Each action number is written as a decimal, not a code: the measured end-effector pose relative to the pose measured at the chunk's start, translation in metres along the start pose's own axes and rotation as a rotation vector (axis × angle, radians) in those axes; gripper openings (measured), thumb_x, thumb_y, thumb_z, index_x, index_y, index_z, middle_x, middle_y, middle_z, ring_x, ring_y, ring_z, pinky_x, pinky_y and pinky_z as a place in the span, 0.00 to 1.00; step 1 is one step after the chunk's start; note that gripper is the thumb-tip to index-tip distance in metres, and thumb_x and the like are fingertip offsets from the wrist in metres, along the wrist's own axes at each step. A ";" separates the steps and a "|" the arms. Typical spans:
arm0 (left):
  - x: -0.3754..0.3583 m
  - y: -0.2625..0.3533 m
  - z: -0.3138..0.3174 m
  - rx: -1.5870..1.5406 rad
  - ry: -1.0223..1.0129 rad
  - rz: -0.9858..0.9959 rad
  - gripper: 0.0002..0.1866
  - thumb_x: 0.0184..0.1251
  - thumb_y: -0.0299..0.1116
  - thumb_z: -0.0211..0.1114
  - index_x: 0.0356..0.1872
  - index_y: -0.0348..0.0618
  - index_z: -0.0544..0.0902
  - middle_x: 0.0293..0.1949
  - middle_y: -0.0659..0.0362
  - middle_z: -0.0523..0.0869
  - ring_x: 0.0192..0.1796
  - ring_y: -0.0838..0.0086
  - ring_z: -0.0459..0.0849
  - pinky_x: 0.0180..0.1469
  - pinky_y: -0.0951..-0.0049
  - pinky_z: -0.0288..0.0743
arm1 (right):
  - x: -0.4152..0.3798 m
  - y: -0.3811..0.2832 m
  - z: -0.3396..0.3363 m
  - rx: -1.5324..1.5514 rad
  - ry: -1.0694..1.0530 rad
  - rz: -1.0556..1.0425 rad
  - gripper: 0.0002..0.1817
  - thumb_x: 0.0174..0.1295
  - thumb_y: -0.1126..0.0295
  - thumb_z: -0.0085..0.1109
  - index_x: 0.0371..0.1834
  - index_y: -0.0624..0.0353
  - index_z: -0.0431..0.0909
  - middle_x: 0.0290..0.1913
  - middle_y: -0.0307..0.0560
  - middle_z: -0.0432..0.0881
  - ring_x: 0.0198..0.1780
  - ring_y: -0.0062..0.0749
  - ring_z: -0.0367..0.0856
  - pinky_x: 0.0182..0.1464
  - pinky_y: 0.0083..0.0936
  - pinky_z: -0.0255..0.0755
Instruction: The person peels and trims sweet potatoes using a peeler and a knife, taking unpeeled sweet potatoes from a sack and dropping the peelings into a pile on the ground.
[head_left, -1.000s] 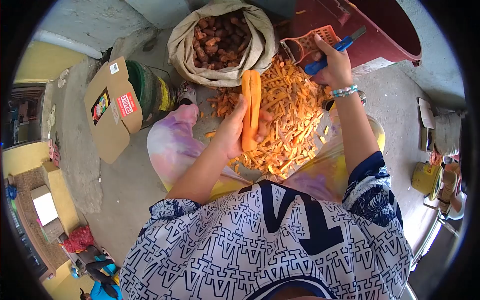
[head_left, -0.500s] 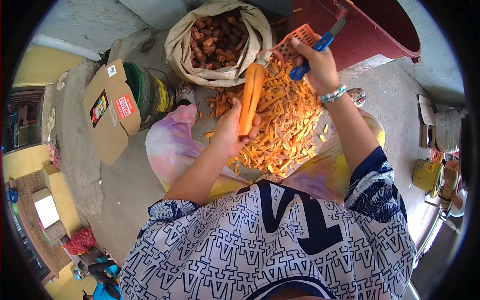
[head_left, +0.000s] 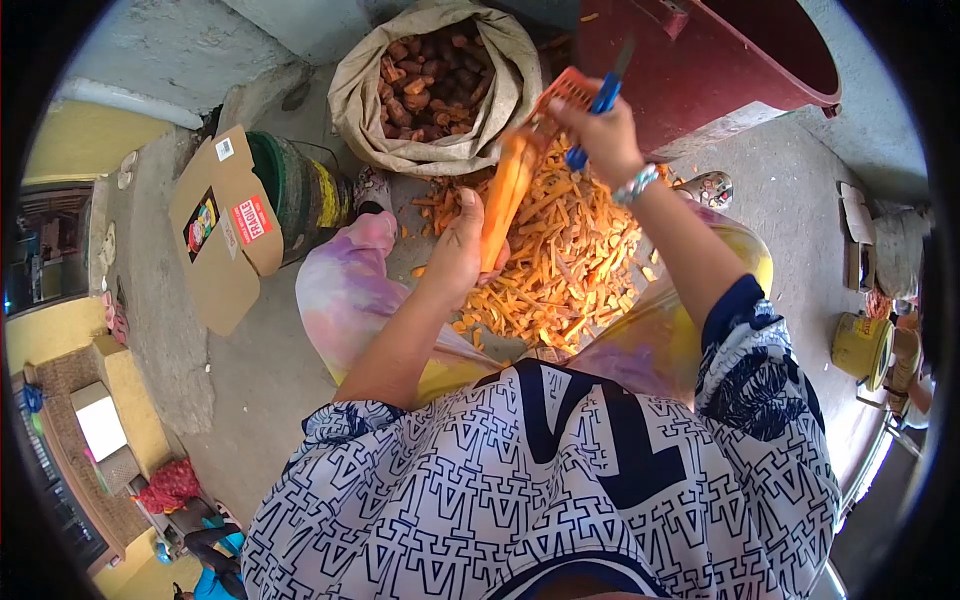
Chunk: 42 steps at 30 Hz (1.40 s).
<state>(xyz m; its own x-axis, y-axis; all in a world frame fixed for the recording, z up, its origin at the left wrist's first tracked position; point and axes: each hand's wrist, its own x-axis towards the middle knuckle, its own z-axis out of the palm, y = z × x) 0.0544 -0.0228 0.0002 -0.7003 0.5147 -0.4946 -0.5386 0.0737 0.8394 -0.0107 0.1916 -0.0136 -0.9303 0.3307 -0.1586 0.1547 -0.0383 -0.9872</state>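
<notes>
Gripped at its lower end by my left hand (head_left: pixel 460 245) is a long, peeled orange sweet potato (head_left: pixel 508 190), its upper end blurred by motion. My right hand (head_left: pixel 603 138) is closed around a peeler (head_left: pixel 567 90) with a red perforated handle, and its working end is at the top of the sweet potato. Held in that same hand is a blue utility knife (head_left: pixel 606 93), blade pointing up and away. Below both hands, between my legs, lies a heap of orange peelings (head_left: pixel 570 250).
An open sack (head_left: pixel 350 110) of brown-skinned sweet potatoes stands ahead. At the right front is a big dark red tub (head_left: pixel 640 90). A green bucket (head_left: pixel 310 190) and a cardboard box flap (head_left: pixel 220 240) are on the left, a yellow bucket (head_left: pixel 855 345) far right beside another person.
My right hand has moved left and slightly up with the peeler and knife, closer to the sweet potato's top. My left hand has shifted slightly, its thumb now raised.
</notes>
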 end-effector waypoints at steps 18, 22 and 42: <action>-0.001 0.002 -0.012 0.021 0.057 0.153 0.26 0.49 0.21 0.68 0.50 0.42 0.67 0.31 0.65 0.72 0.24 0.84 0.70 0.22 0.82 0.63 | -0.015 -0.026 -0.022 -1.009 -0.334 -0.450 0.08 0.52 0.73 0.60 0.36 0.54 0.78 0.25 0.51 0.81 0.28 0.41 0.82 0.33 0.35 0.76; 0.002 -0.001 -0.007 -0.138 0.111 0.130 0.23 0.51 0.20 0.63 0.49 0.43 0.68 0.30 0.65 0.72 0.23 0.84 0.69 0.22 0.83 0.61 | -0.056 -0.007 0.001 -1.057 -0.466 -0.503 0.07 0.49 0.74 0.60 0.32 0.56 0.76 0.23 0.51 0.79 0.26 0.45 0.80 0.30 0.36 0.74; 0.006 -0.009 -0.009 -0.180 0.067 0.121 0.22 0.51 0.17 0.55 0.50 0.41 0.67 0.33 0.62 0.71 0.20 0.84 0.65 0.21 0.83 0.58 | -0.059 0.010 0.020 -1.283 -0.498 -0.499 0.09 0.50 0.75 0.56 0.36 0.56 0.75 0.25 0.50 0.80 0.30 0.43 0.83 0.30 0.34 0.76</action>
<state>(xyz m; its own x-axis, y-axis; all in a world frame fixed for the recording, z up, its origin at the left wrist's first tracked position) 0.0506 -0.0281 -0.0124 -0.7910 0.4527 -0.4117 -0.5195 -0.1414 0.8427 0.0388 0.1527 -0.0142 -0.9502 -0.3051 -0.0635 -0.2747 0.9162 -0.2918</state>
